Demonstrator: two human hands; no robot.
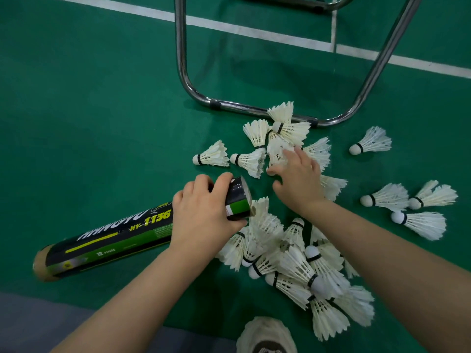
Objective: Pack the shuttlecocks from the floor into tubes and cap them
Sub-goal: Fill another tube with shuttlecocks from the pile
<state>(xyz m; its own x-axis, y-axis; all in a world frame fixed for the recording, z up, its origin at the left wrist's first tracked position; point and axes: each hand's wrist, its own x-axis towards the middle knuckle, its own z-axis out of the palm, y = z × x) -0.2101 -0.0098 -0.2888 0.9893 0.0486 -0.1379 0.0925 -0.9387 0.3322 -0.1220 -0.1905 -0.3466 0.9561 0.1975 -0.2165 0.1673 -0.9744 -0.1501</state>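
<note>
Green court flooring (102,110) fills our view, and nearest to us, well below the tube's mouth, we've got the toe of a pale shoe (267,335) poking in. Just up from that, here's the big pile of shuttlecocks (300,266), white feathers and white corks with black bands, heaped right under and to the right of the tube's open end, some feathers touching its rim. And the tube (114,238) itself: black and green, yellow lettering, slanting away to the lower left, with its cardboard-brown far end down there and its open end up by the pile. We see the left hand (206,210) wrapped firmly round it just behind the mouth, fingers curled over the top, thumb underneath. Past the tube's mouth and to its right, the right hand (298,179) is down on a second cluster of shuttlecocks (257,132), fingers spread wide, tips resting on the feathers. Two loose shuttlecocks (214,155) lie side by side directly beyond the tube's mouth, corks pointing left. Far off to the tube's right, we count three more (387,197) bunched together and a single one (372,142) beyond them. Further beyond the tube, a chrome chair frame (229,106) sits on the floor, one shuttlecock resting against its bar, and farthest of all run the white court lines (254,31).
</note>
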